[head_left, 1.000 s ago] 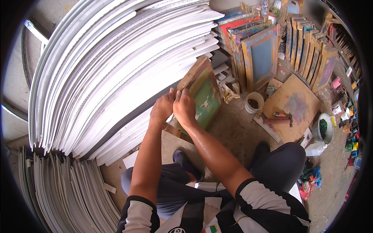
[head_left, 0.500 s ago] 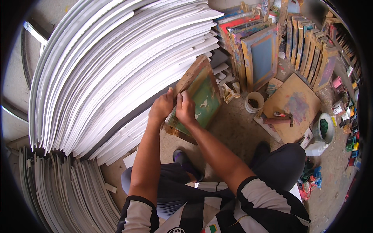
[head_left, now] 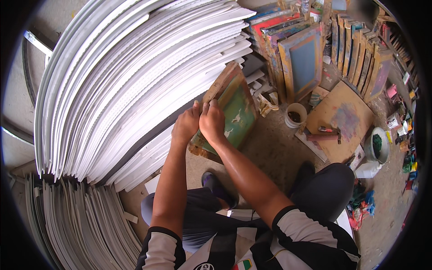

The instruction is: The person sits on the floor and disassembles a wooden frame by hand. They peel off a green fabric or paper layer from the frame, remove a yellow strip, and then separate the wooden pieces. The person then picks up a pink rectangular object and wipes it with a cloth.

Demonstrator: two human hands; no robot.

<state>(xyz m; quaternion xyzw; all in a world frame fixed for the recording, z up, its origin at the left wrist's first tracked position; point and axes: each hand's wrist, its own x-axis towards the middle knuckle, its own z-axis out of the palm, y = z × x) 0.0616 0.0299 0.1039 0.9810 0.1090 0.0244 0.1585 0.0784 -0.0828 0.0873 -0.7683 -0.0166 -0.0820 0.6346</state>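
Observation:
A wooden screen-printing frame with green, stained mesh and small white marks stands tilted before me. My left hand is closed at its upper left edge. Right beside it, nearly touching, my right hand is closed on the same wooden edge, knuckles up. The fingertips curl out of sight, so whether they also pinch something small cannot be seen. The frame's lower left corner sits close to the concrete floor, partly behind my right forearm.
Tall stacks of white sheets curve along the left. More frames lean together at the back right. A white bucket, a stained board bearing a hammer, and a tub of green paint stand on the right.
My right hand has shifted slightly left and up along the frame's edge, closer to my left hand. The frame has barely moved.

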